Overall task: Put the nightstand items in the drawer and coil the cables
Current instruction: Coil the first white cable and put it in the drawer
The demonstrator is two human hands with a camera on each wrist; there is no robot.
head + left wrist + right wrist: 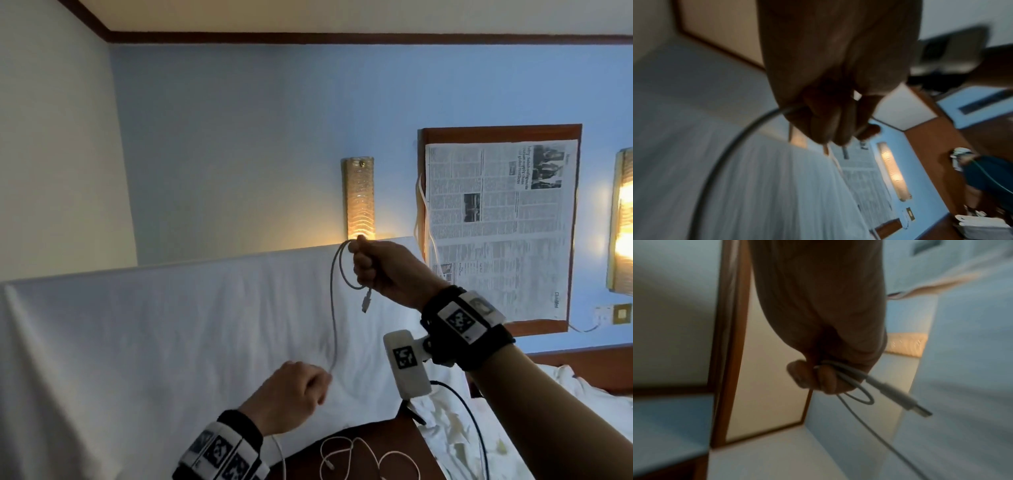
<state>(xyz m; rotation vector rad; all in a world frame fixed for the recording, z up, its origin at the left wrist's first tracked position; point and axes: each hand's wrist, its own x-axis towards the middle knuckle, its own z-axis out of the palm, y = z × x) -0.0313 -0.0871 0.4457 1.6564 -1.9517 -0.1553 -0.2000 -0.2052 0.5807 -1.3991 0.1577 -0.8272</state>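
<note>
A grey-white USB cable [333,308] hangs in the air between my two hands. My right hand [380,265] is raised and grips a small loop of it, with the USB plug [365,303] dangling below the fist; the right wrist view shows the plug [906,402] sticking out past my curled fingers [818,378]. Lower down, my left hand [294,394] pinches the cable's running length, which curves away to the left in the left wrist view [731,146]. More white cable [363,459] lies loose on the dark wooden nightstand [404,442] at the bottom.
A bed draped in a white sheet [171,342] fills the left and middle. A lit wall lamp [359,198], a wooden board covered with newspaper [496,226] and a wall socket [613,313] are on the blue wall. Crumpled white bedding [496,438] lies right.
</note>
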